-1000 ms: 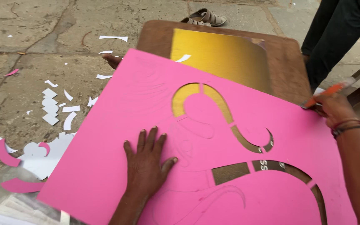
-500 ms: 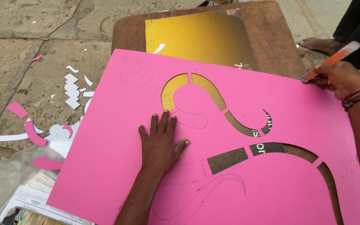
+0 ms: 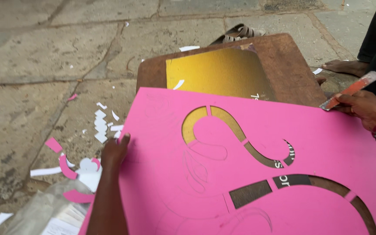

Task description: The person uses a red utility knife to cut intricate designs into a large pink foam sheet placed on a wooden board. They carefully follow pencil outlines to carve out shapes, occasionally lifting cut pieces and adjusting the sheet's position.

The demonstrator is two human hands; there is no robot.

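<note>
Gripping the left edge of the pink sheet (image 3: pixel 257 174), the left hand (image 3: pixel 114 152) curls its fingers over the border. Right hand (image 3: pixel 362 109) has its grip closed around an orange cutter (image 3: pixel 349 90) at the sheet's upper right edge. Curved cut-outs pierce the sheet, which lies tilted over a gold sheet (image 3: pixel 218 72) on the brown table (image 3: pixel 292 65). White and pink scraps (image 3: pixel 101 124) litter the stone floor (image 3: pixel 35 52) just left.
</note>
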